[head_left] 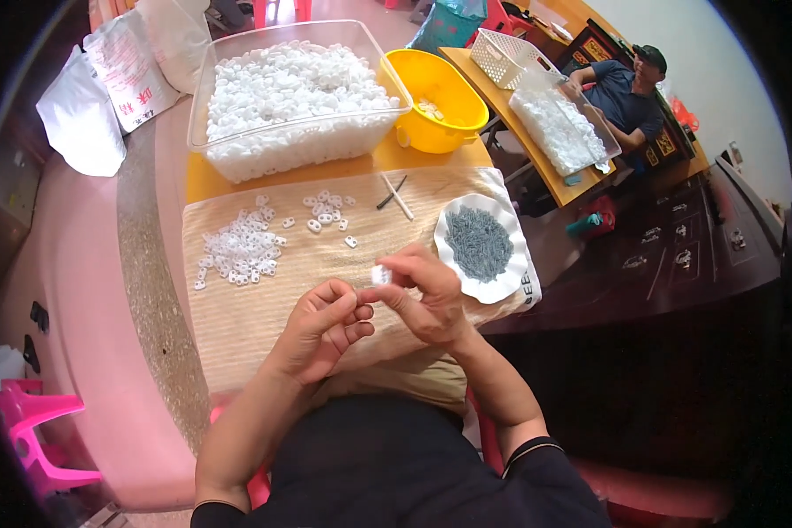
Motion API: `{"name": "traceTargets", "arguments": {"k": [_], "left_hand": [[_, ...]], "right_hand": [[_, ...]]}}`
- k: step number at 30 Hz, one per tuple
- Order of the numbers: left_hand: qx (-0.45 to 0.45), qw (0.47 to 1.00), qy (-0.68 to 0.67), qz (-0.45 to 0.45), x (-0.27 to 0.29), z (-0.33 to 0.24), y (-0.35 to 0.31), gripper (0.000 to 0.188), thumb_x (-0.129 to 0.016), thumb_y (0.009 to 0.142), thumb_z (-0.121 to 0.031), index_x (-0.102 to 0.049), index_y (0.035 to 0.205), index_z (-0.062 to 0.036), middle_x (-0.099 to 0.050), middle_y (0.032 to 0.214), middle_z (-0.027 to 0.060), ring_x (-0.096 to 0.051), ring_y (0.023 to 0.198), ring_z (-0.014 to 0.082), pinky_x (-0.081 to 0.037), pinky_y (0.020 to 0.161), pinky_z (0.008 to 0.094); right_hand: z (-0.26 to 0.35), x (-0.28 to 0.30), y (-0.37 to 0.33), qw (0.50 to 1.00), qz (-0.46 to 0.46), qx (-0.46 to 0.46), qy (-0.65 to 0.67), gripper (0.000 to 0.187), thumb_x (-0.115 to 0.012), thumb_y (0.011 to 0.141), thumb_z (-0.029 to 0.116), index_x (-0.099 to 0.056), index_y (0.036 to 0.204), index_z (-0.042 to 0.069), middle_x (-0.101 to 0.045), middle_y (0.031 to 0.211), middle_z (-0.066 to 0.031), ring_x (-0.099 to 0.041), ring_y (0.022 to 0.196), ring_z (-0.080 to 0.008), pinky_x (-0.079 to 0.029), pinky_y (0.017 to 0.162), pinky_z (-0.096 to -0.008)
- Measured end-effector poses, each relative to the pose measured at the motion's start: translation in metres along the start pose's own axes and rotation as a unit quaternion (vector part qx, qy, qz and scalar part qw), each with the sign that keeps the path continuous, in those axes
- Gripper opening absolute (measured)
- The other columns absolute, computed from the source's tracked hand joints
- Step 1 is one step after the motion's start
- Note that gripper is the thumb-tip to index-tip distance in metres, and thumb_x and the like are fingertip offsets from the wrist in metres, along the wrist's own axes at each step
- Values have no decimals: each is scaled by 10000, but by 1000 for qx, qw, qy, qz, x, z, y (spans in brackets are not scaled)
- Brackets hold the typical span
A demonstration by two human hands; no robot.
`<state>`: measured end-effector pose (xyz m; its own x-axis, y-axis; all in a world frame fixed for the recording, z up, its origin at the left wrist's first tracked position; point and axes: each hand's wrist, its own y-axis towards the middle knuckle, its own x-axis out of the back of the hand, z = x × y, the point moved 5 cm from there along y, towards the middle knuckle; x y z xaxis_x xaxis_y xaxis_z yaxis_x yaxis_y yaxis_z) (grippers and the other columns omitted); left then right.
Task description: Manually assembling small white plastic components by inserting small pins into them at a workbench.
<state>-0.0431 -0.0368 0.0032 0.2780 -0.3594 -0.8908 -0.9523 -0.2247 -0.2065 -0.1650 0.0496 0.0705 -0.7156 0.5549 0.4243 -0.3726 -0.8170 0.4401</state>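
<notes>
A small white plastic piece [381,275] was just to the left of the wavy-rimmed white plate [491,290], held up above the cloth [238,334]. It looked bright, plain and blocky, and the fingers around it hid part of its shape. The right hand [412,290] pinched it between thumb and fingers. The left hand [330,330], farther left of the plate, had its thumb against its curled forefinger near the right thumb; I could not tell whether something tiny sat between them.

Left of the plate and a little beyond it lay a loose cluster of white pieces [326,209], rounded at the ends, with dark holes showing in some. A bigger heap [240,248] of them spread well to the plate's left. The plate itself held a mound of thin grey bits [479,243]. Just past its left edge, a pale stick [401,201] crossed a dark stick [385,203].

Beyond the plate, on the same worktop [466,156], stood a yellow tub [458,132] and, farther left, a clear tub [277,132] piled with white pieces. Beyond the plate to the right, another person [629,97] sat at a second worktop [493,99].
</notes>
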Motion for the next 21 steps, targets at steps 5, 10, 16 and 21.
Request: {"name": "traceTargets", "arguments": {"k": [5,10,16,21], "left_hand": [[-3,1000,10,-15,1,-1,1,75,-641,895,-121,-579,914,-82,-651,1037,111,-625,844,121,-561,758,286],[-3,999,19,-36,3,-1,0,64,-647,885,-94,-587,898,-75,-641,1044,110,-624,816,102,-560,749,276],[-2,997,42,-66,8,1,-1,69,-654,881,-97,-591,896,-71,-639,1046,106,-619,801,86,-557,739,257],[8,991,77,-105,10,-1,3,71,-647,890,-123,-588,885,-85,-652,1025,86,-614,787,86,-550,733,255]], "right_hand": [[-11,28,17,996,-83,-18,-3,229,-667,843,6,-626,1065,-33,-537,850,-32,-505,682,-72,-407,594,-187],[-8,78,49,979,-181,23,-90,241,-703,831,105,-638,1037,-3,-570,806,-42,-506,645,-101,-420,587,-230],[-42,120,121,941,-291,28,-169,281,-690,863,240,-659,955,-24,-568,766,-52,-538,638,-86,-437,559,-228],[-93,131,145,896,-227,21,-382,320,-685,862,245,-669,976,-54,-672,859,-172,-642,715,-250,-489,632,-311]]}}
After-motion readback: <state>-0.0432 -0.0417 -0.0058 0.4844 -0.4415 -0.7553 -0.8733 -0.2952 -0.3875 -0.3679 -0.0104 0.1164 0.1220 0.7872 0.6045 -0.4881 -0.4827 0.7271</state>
